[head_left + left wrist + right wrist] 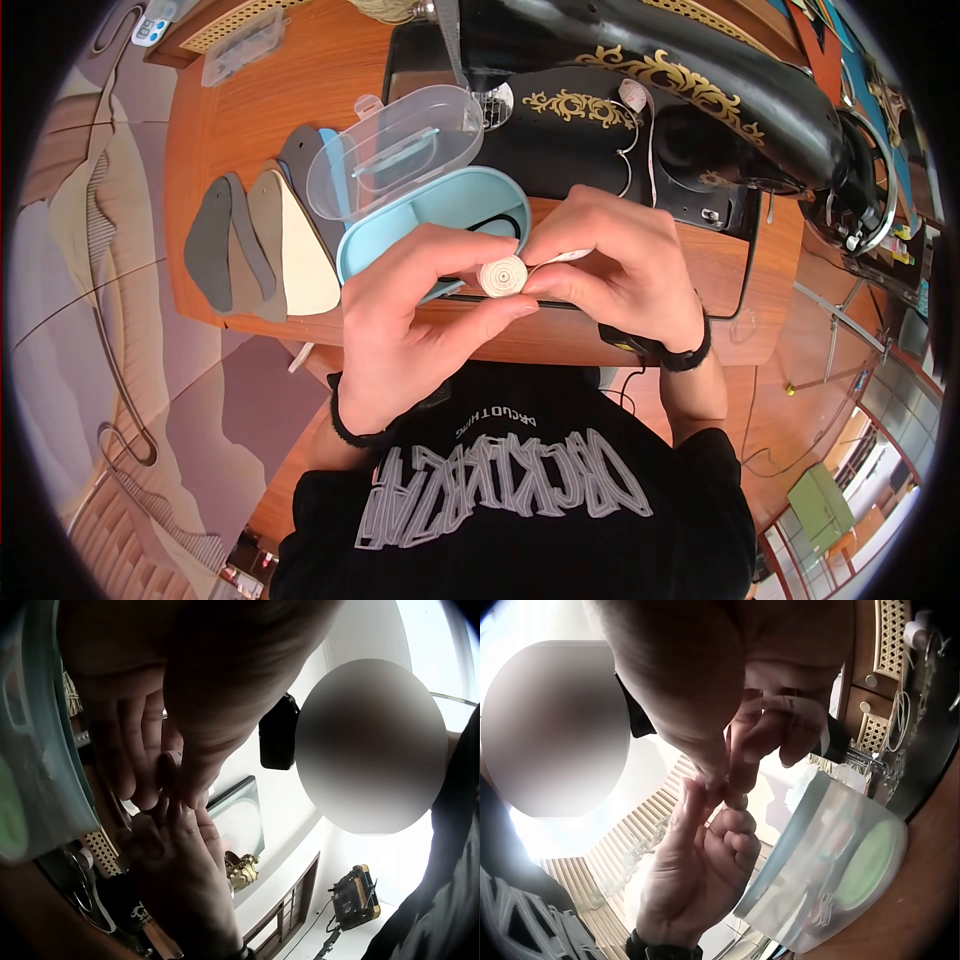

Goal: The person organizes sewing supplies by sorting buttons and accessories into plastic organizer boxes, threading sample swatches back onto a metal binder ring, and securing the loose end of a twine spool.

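A pale tape wound into a tight roll (503,276) is held between the two hands, its spiral side facing up. The left hand (405,315) pinches the roll between thumb and forefinger. The right hand (620,265) grips the tape's loose end (568,257) close beside the roll, thumb and forefinger together. In the right wrist view a strip of tape (784,703) runs across the right hand's fingers. Behind the hands lies an open light-blue case (440,200) with a clear lid (400,150); a black cord shows inside it.
A black sewing machine (680,70) with gold ornament stands at the back right, a small white roll (632,95) on its bed. Grey, brown and cream flat pieces (305,245) lie left of the case. A clear box (243,48) lies at the back left.
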